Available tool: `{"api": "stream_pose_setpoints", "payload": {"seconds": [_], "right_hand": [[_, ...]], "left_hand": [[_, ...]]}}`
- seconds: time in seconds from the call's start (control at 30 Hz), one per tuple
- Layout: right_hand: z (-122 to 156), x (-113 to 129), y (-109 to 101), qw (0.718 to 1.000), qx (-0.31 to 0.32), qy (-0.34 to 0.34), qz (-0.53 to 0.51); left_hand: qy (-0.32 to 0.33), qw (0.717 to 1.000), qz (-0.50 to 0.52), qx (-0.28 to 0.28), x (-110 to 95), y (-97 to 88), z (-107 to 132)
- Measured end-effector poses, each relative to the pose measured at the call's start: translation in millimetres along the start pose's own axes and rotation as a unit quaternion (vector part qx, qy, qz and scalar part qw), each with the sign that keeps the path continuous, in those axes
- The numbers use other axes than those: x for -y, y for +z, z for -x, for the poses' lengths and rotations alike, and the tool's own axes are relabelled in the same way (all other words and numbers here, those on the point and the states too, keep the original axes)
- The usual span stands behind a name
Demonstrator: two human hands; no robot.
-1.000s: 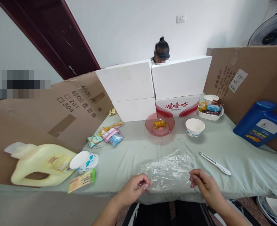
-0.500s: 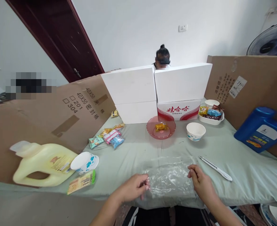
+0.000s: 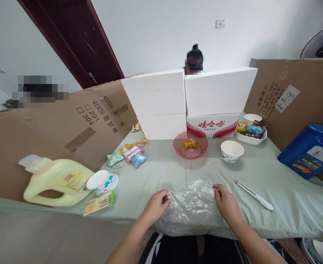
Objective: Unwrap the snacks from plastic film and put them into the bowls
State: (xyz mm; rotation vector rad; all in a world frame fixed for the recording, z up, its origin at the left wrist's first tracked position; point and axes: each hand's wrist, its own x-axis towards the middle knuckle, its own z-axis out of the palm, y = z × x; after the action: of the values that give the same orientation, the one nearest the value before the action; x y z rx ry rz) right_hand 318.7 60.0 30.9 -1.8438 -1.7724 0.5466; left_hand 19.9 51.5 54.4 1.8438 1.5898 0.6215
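A crumpled clear plastic bag (image 3: 193,203) is stretched between my hands at the table's front edge. My left hand (image 3: 160,205) pinches its left side, fingers curled in. At the bag's upper right corner, my right hand (image 3: 224,198) grips with thumb and forefinger. A white box cutter (image 3: 253,195) lies just right of my right hand. Beyond the bag, a pink scalloped plate (image 3: 177,148) holds a yellow wrapped snack (image 3: 190,144). To its right stands a white paper bowl (image 3: 232,149) with a blue print.
Snack packets (image 3: 135,156), a tipped paper bowl (image 3: 102,182), a flat packet (image 3: 98,204) and a yellow jug (image 3: 59,183) are at left. At right are a white tray of snacks (image 3: 250,139) and a blue bottle (image 3: 307,150). White boxes (image 3: 161,95) stand at the back, a person (image 3: 194,58) behind them.
Both hands have risen slightly, pulling the bag up and drawing its upper edge tighter. The view has shifted a little. The table items stay in place.
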Motion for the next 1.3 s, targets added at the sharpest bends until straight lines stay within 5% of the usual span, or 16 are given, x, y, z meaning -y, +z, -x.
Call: {"api": "stream_pose_setpoints", "payload": {"seconds": [0.23, 0.5, 0.7, 0.8, 0.9, 0.97, 1.1, 1.2, 1.3], "right_hand": [[-32.9, 27.3, 15.0, 0.988, 0.043, -0.004, 0.146], [-38.5, 27.4, 32.5, 0.975, 0.053, -0.015, 0.216], [-40.0, 19.0, 32.1, 0.97, 0.027, -0.039, 0.237], [-39.5, 20.6, 24.1, 0.968, 0.006, -0.078, 0.238], [-33.3, 30.5, 21.9, 0.958, -0.064, -0.177, 0.216], [-27.4, 38.2, 28.1, 0.944, -0.078, -0.261, 0.188], [-21.2, 37.8, 46.8, 0.904, 0.053, -0.388, 0.169], [-23.4, 20.5, 48.1, 0.911, 0.112, -0.346, 0.195], [-25.5, -1.0, 39.0, 0.935, 0.096, -0.263, 0.218]], "left_hand": [[-0.113, 0.987, -0.068, -0.091, 14.9, 0.8, 4.3], [-0.158, 0.951, -0.249, -0.096, 22.0, 5.5, 5.4], [-0.159, 0.942, -0.284, -0.085, 24.0, 8.4, 1.9], [-0.133, 0.937, -0.283, -0.157, 18.2, 5.7, 3.1], [-0.027, 0.93, -0.273, -0.243, 1.1, 9.6, 4.5], [0.056, 0.944, -0.238, -0.221, -13.7, 21.1, 4.6], [0.113, 0.967, -0.21, -0.091, -27.9, 55.9, 7.3], [0.087, 0.961, -0.261, -0.029, -17.0, 71.3, 13.1], [0.089, 0.951, -0.295, -0.001, -0.8, 69.0, 14.9]]}}
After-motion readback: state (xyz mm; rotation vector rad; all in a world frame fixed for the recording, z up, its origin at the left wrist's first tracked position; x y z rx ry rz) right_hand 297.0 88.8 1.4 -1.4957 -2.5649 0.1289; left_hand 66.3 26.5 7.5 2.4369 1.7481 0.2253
